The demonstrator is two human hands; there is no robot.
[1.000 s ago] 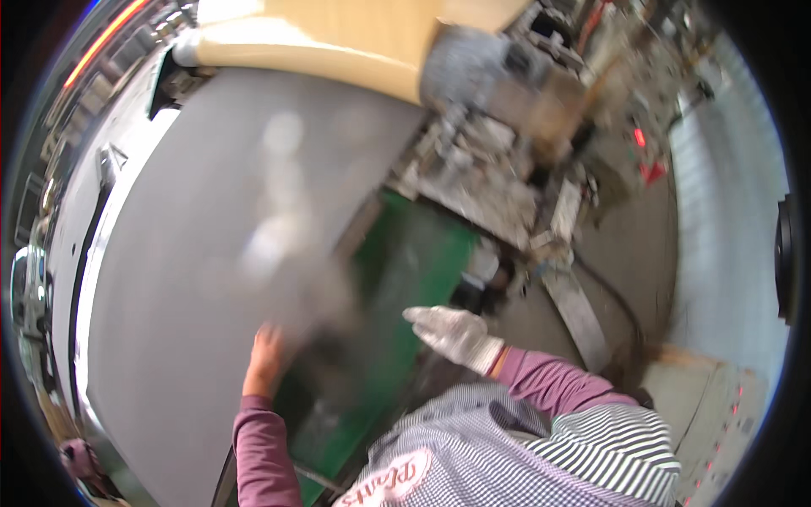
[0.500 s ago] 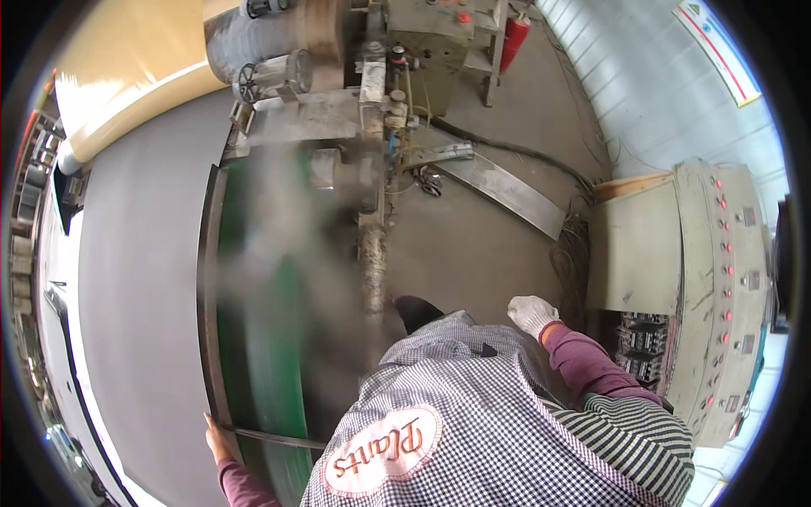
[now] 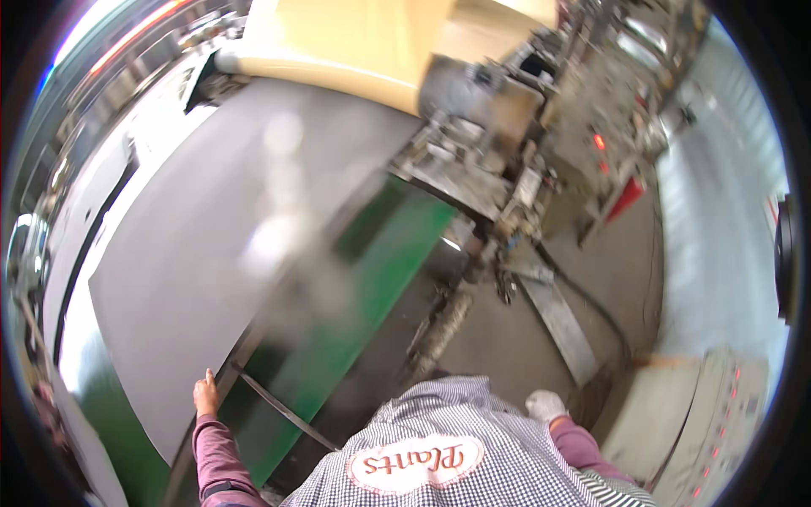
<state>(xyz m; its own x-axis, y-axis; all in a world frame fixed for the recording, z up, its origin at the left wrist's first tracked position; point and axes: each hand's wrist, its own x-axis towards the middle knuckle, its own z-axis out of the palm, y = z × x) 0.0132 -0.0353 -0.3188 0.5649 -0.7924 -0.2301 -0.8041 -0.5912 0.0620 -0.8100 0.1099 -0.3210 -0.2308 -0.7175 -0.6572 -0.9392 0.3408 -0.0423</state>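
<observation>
I have the bare left hand (image 3: 205, 395) at lower left, at the near edge of the grey sheet (image 3: 186, 228) spanning left to upper centre; can't tell whether it grips or merely touches; were the sheet to run, its edge could cut skin or draw fingers against the dark rail (image 3: 244, 343). Mid-frame, a pale blur hides part of the sheet from me, so a crease could go unnoticed; lower right, gloved right hand (image 3: 546, 406) looks loosely curled, contents unclear; metal strip (image 3: 560, 329) on the floor above it could trip a careless step.
</observation>
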